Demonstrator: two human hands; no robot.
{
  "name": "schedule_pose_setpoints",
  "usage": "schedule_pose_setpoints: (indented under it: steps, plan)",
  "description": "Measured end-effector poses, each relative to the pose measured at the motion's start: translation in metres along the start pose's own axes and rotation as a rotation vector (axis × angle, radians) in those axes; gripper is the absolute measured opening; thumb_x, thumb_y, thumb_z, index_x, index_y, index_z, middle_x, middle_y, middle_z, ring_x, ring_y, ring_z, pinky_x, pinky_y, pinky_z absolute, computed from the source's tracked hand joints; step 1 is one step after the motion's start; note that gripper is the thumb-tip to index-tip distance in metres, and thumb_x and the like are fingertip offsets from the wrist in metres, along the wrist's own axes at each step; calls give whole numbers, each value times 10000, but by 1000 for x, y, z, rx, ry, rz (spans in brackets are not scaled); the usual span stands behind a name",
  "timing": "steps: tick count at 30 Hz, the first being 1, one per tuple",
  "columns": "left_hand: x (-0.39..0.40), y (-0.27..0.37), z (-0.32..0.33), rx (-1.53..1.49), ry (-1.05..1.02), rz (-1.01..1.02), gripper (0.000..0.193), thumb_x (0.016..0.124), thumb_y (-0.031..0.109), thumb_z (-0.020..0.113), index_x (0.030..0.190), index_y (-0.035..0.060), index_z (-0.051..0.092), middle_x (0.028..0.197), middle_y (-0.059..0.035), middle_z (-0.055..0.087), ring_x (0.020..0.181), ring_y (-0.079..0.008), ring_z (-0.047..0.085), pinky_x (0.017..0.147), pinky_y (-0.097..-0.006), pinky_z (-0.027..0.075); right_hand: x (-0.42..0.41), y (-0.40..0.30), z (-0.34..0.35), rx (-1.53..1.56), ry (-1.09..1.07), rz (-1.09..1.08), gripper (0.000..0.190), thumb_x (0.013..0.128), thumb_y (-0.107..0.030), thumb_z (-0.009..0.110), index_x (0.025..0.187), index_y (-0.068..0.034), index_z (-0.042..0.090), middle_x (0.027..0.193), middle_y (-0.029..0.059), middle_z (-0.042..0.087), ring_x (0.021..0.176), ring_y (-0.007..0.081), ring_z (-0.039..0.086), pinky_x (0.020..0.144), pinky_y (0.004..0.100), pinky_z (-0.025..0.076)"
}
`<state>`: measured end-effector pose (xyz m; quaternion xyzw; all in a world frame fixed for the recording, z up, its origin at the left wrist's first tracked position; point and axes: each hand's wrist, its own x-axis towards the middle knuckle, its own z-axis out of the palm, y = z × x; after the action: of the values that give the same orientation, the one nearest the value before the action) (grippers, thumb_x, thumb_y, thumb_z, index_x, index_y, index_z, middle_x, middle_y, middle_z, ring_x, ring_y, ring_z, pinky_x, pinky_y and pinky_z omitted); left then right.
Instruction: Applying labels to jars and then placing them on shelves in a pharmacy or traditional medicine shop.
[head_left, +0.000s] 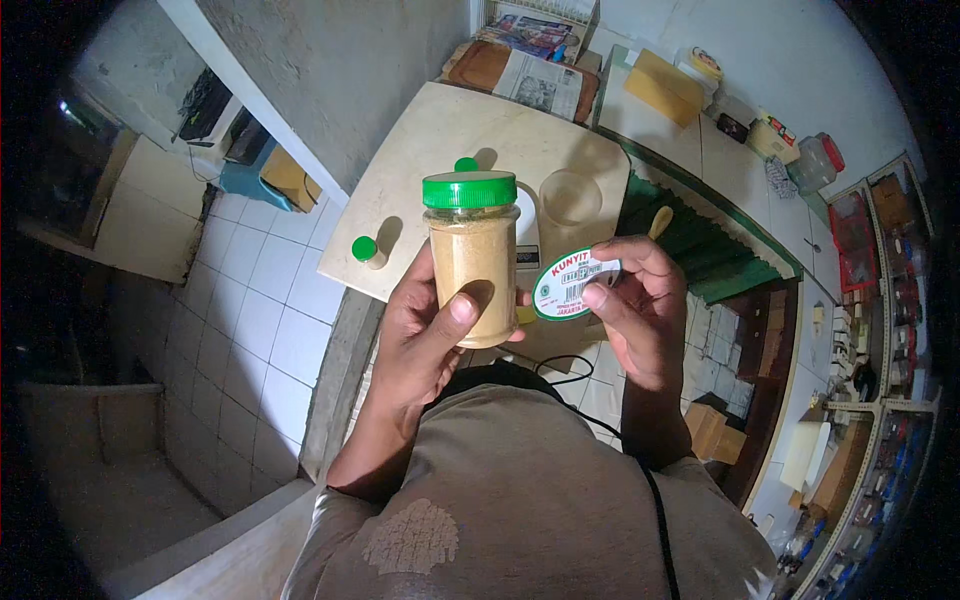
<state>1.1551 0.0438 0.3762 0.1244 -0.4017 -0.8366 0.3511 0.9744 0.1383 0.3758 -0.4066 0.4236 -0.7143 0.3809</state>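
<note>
My left hand (420, 337) grips a clear jar of tan powder (472, 262) with its green ribbed lid (469, 190) on top. The jar is upright, and its visible side bears no label. Just right of it, my right hand (637, 307) pinches an oval label (574, 285) between thumb and fingers. The label is white with a green rim and bears red printing and a barcode. A gap shows between label and jar. Behind the jar, partly hidden, is a white kitchen scale (527, 225) on the table.
On the cream table (420, 150) stand a small green-capped bottle (366, 250), another green cap (466, 164) and a clear round container (571, 197). A wooden board with newspaper (536, 81) lies behind. Tiled counter (652, 142) and shelving (885, 360) run along the right. A black cable (652, 495) hangs before me.
</note>
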Motion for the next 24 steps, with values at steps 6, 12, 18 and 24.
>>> schedule_pose_setpoints:
  steps: [6, 12, 18, 24]
  plan:
    - [0, -1, 1, 41, -16, -24, 671, 900, 396, 577, 1372, 8, 299, 1227, -196, 507, 1004, -260, 608, 797, -373, 561, 1, 2, 0, -15, 6, -37, 278, 790, 29, 671, 1049, 27, 572, 997, 110, 621, 930, 146, 609, 844, 287, 502]
    - [0, 3, 5, -51, 27, -96, 591, 940, 335, 516, 1379, 10, 289, 1254, -207, 488, 1023, -259, 602, 825, -384, 549, 2, 4, -3, -16, 14, -15, 279, 791, 26, 670, 1051, 25, 570, 993, 108, 621, 925, 145, 610, 834, 285, 504]
    - [3, 2, 11, -43, 71, -70, 608, 923, 275, 554, 1390, -3, 283, 1269, -152, 485, 1051, -234, 588, 915, -415, 501, 3, 6, -6, -2, 38, 0, 283, 789, 33, 666, 1055, 22, 569, 981, 100, 624, 912, 142, 613, 818, 280, 508]
    - [12, -12, -8, 302, 151, 4, 710, 822, 248, 694, 1377, 8, 323, 1178, -153, 546, 1020, -243, 599, 870, -410, 526, 1, 10, -11, 42, 38, -7, 295, 788, 45, 658, 1068, 19, 567, 993, 94, 624, 909, 131, 612, 824, 276, 503]
